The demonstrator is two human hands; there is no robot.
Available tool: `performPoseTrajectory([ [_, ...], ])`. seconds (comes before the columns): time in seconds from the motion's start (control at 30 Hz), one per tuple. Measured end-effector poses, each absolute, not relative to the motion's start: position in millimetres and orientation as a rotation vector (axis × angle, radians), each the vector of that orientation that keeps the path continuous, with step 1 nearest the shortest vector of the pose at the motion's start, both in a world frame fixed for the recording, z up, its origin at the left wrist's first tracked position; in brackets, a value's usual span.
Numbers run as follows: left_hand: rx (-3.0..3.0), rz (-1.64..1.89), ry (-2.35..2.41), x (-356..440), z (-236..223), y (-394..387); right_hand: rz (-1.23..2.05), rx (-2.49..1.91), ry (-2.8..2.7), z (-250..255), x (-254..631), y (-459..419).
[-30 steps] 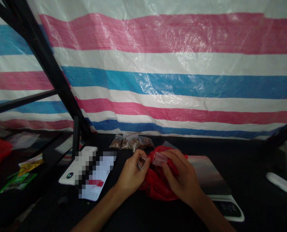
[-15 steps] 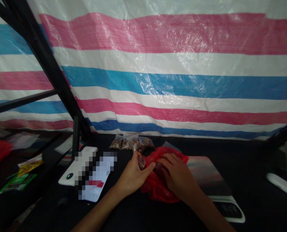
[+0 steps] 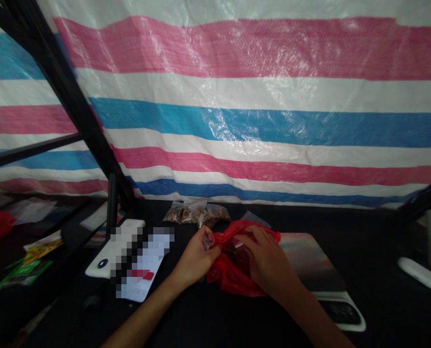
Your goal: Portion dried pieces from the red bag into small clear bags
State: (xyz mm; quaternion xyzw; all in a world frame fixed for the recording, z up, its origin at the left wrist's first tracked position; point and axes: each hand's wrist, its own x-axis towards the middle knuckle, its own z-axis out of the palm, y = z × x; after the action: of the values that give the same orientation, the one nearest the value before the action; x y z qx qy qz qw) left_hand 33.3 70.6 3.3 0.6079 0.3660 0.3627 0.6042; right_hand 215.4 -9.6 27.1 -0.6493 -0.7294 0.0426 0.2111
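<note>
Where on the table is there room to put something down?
Black tabletop shows between the patterned pad and the white oblong case. It's crowded around the red plastic bag, where the left hand and right hand are.

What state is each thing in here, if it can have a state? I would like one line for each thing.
Left hand: pinching a small clear plastic piece
Right hand: pressing into the bag's gathered top
Red plastic bag: crumpled, partly open
Small clear bags of brown granules: filled, lying together
White smartphone: lying flat, back upward
</note>
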Motion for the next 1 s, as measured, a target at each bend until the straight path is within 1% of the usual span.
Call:
performPoseTrajectory([
  [0.53,1.269,0.736,0.804,31.4,11.9,69.1,0.295,-1.790,-2.012,27.3,213.0,-11.2],
  [0.6,1.332,0.758,0.772,32.4,12.5,69.0,0.292,-1.783,-1.966,26.3,213.2,-10.7],
  [0.83,1.767,1.027,0.833,33.7,7.9,68.1,0.219,-1.656,-1.799,21.4,219.6,-6.9],
  [1.0,1.882,1.004,0.848,31.5,4.9,66.1,0.246,-1.472,-1.705,28.5,218.3,-8.9],
])
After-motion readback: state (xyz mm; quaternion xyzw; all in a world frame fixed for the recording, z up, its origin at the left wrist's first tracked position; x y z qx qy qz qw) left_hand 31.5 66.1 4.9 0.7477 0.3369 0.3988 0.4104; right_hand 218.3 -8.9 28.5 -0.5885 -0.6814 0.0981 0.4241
